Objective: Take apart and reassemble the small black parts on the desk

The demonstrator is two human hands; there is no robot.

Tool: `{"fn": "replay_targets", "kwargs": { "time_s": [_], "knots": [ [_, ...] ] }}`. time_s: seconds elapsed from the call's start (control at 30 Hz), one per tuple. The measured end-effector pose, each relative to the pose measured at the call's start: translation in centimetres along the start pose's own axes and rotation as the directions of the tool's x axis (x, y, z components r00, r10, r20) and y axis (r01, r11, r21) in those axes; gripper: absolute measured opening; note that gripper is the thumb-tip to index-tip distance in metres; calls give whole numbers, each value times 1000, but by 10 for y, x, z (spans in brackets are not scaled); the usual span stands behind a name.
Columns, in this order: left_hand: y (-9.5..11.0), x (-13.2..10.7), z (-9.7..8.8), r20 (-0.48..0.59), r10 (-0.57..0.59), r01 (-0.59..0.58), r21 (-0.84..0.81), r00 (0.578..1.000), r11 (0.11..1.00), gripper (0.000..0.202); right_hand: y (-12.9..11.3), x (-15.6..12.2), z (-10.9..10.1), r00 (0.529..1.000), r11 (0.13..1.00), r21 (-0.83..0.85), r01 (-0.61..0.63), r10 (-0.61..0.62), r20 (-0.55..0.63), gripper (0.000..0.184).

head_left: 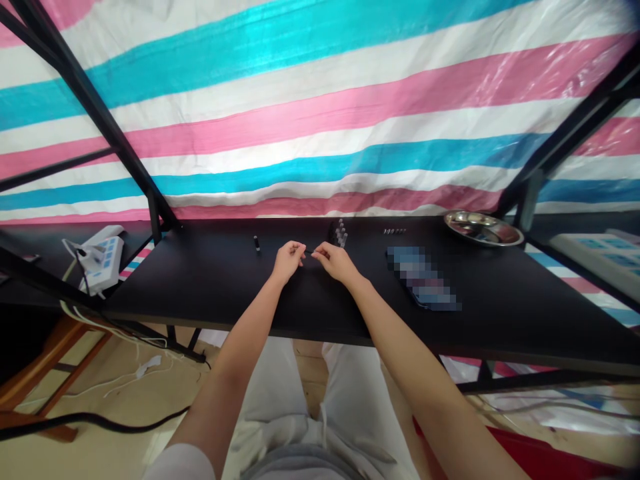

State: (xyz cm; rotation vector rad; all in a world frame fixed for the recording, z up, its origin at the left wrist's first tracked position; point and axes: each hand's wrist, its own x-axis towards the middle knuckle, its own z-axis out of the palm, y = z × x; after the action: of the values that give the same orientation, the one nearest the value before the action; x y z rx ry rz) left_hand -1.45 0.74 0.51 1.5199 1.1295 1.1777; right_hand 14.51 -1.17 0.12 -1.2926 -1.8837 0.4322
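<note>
My left hand and my right hand meet above the middle of the black table. Both have their fingertips pinched on a thin dark piece that spans the small gap between them; its kind is too small to make out. Left of my hands, a short black cylinder with a white band stands or lies on the table. Just behind my right hand is a cluster of small grey, clear-looking cylinders beside something black, partly hidden.
A row of tiny silvery pieces lies at the back. Right of it stands a round shiny metal tray. A blurred-out flat object lies nearer. White power strips are at the left; black frame posts flank the table.
</note>
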Motion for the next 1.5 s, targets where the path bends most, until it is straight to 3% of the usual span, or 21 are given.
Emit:
{"fn": "replay_targets", "kwargs": {
  "time_s": [0.4,0.73,0.93,1.1,1.27,1.5],
  "knots": [
    [1,-5,-3,-114,83,-61,189,990,980,49,-4,0,1,1000,1000,-13,23,-23,10,22],
    [-8,-1,-3,-242,20,11,124,970,992,51,-10,-1,1,999,999,-17,35,-35,23,22],
    [-1,-2,-3,-292,-23,33,30,956,999,48,-4,-1,1,1000,1000,-22,14,-13,20,23],
    [6,-4,-2,-276,-59,47,-49,959,998,46,0,-1,0,1000,999,-38,23,-23,5,27],
    [11,-6,-2,-192,-45,29,-84,980,996,45,-2,-2,-2,997,997,-21,73,-73,-11,30],
    [7,-4,-1,-101,81,-83,-18,992,996,38,2,-3,-2,994,994,-53,95,-98,-44,27]
  ]
}}
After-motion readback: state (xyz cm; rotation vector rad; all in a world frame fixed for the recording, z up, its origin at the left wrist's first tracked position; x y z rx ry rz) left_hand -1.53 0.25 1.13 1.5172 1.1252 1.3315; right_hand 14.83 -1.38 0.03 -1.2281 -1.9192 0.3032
